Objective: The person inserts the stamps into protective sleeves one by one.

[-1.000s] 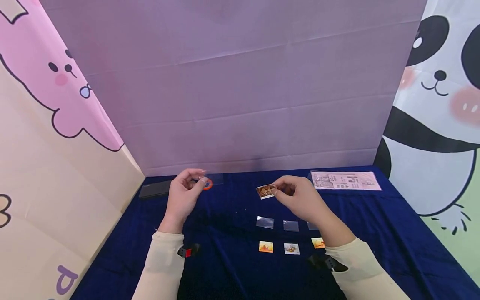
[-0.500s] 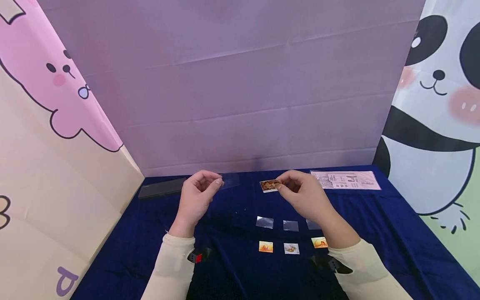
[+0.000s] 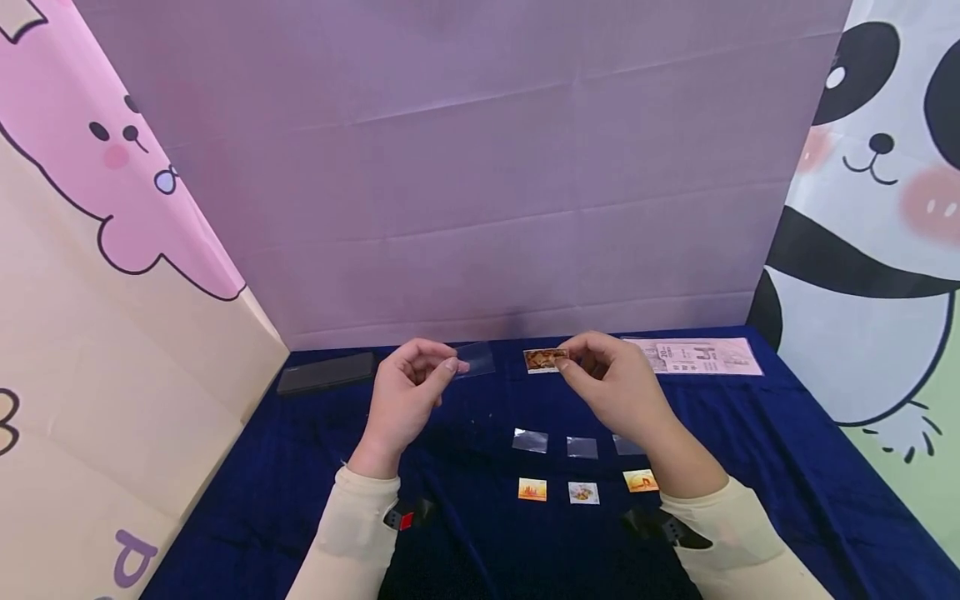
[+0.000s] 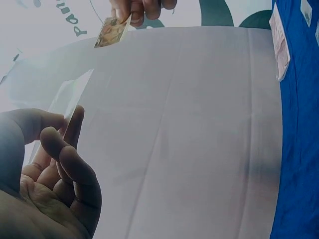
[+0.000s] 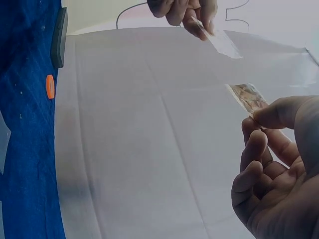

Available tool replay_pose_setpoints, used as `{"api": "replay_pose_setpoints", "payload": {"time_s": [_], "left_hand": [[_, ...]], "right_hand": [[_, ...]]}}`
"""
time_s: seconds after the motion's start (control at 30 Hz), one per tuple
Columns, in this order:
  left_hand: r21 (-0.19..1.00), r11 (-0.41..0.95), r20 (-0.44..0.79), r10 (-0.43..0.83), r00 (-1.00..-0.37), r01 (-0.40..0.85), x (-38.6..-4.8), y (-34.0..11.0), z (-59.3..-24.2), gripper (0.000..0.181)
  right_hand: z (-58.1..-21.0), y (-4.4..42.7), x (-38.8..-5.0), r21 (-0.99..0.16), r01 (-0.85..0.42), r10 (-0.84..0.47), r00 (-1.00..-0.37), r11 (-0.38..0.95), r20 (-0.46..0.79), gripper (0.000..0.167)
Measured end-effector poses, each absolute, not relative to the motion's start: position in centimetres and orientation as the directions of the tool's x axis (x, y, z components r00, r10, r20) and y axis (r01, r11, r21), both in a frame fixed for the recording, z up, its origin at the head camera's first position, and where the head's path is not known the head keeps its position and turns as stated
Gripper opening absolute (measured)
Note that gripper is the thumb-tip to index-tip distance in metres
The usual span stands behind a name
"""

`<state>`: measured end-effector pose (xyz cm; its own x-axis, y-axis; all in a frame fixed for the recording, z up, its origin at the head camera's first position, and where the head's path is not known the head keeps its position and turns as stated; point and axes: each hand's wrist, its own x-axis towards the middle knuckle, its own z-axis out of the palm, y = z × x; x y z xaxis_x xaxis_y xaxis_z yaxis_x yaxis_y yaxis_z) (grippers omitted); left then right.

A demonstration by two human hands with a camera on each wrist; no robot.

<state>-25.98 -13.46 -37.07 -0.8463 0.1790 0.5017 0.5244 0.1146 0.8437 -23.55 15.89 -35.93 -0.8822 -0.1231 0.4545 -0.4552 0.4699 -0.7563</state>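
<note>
My left hand [image 3: 408, 396] pinches a clear plastic sleeve [image 3: 477, 360] between thumb and forefinger, held up above the far part of the table. To its right, my right hand [image 3: 611, 379] pinches a small brown picture stamp [image 3: 543, 360] by its right end. Sleeve and stamp are level with each other and apart, with a short gap between them. In the left wrist view the sleeve [image 4: 75, 92] stands out tilted past the fingertips. The right wrist view shows the stamp's [image 5: 247, 97] pale border and brownish print.
Several clear sleeves [image 3: 530, 441] lie in a row on the blue cloth [image 3: 300, 483], with small stamps [image 3: 532, 489] in front of them. A dark flat case [image 3: 326, 373] is at the back left, a pink printed slip [image 3: 705, 357] at the back right. An orange ring [image 5: 50, 86] lies near the back.
My left hand has moved right with the sleeve, narrowing the gap to the stamp. The right hand has shifted slightly up and right, and the stamp now lies more level.
</note>
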Motion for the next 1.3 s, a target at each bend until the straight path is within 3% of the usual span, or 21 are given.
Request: {"api": "replay_pose_setpoints", "payload": {"time_s": [0.27,0.73,1.3], "left_hand": [[0.841,0.139,0.496,0.187,-0.848,0.522,-25.9,-12.8,-37.3,0.018],[0.826,0.217,0.491,0.178,-0.853,0.521,-25.7,-12.0,-37.7,0.011],[0.831,0.216,0.478,0.195,-0.857,0.512,-25.8,-11.9,-37.9,0.018]], "right_hand": [[-36.0,15.8,-23.5,-0.753,-0.461,-0.117,-0.877,0.469,0.465,0.010],[-35.8,15.3,-23.1,-0.777,-0.470,-0.102,-0.875,0.419,0.474,0.009],[-35.6,14.9,-22.8,-0.775,-0.498,-0.085,-0.857,0.389,0.508,0.008]]}}
